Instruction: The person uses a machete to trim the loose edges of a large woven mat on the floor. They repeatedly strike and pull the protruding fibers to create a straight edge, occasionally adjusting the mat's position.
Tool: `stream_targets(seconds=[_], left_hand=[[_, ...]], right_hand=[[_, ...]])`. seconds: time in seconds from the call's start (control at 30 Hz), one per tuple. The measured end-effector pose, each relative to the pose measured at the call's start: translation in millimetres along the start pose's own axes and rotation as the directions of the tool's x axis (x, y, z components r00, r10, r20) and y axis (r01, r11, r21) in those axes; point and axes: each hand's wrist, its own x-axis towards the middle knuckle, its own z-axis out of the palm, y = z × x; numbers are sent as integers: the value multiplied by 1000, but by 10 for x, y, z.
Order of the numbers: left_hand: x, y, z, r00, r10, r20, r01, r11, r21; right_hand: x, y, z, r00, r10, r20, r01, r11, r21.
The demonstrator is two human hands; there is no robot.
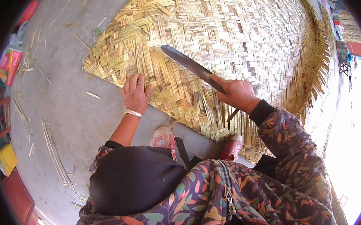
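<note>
The right hand is closed tight round the handle of a long dark knife, blade raised and slanting up to the left over the woven bamboo mat, its tip hanging above the weave near the mat's left corner. The left hand lies flat, fingers spread and holding nothing, pressing the mat down right at its near edge where the weave meets the grey concrete floor. The mat itself sprawls across the floor ahead of the person, its far right edge still a fringe of loose strip ends, and two red shoes peek out at the near edge. To do this well, I'd say — keep that left palm planted, but with the fingers well clear of the blade's line, since they sit close to where the tip points. The blade wants to come down at a shallow angle along a strip, not across the weave, so it shifts or trims without cutting sound strands. Loose bamboo slivers lie scattered on the floor to the left — a slip hazard for a hand or foot, so steady footing matters.
</note>
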Motion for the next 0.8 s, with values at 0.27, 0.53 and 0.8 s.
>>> stream_targets(seconds=[0.27, 0.53, 0.8], left_hand=[[484, 424, -5, 999, 40, 12, -40, 999, -31], [721, 626, 218, 989, 58, 135, -71, 993, 94], [573, 405, 66, 983, 100, 152, -113, 990, 80]], right_hand=[[-107, 104, -5, 1000, -20, -18, 14, 952, -305], [-229, 469, 11, 995, -46, -87, 30, 984, -174], [-155, 232, 62, 981, -145, -129, 127, 982, -138]])
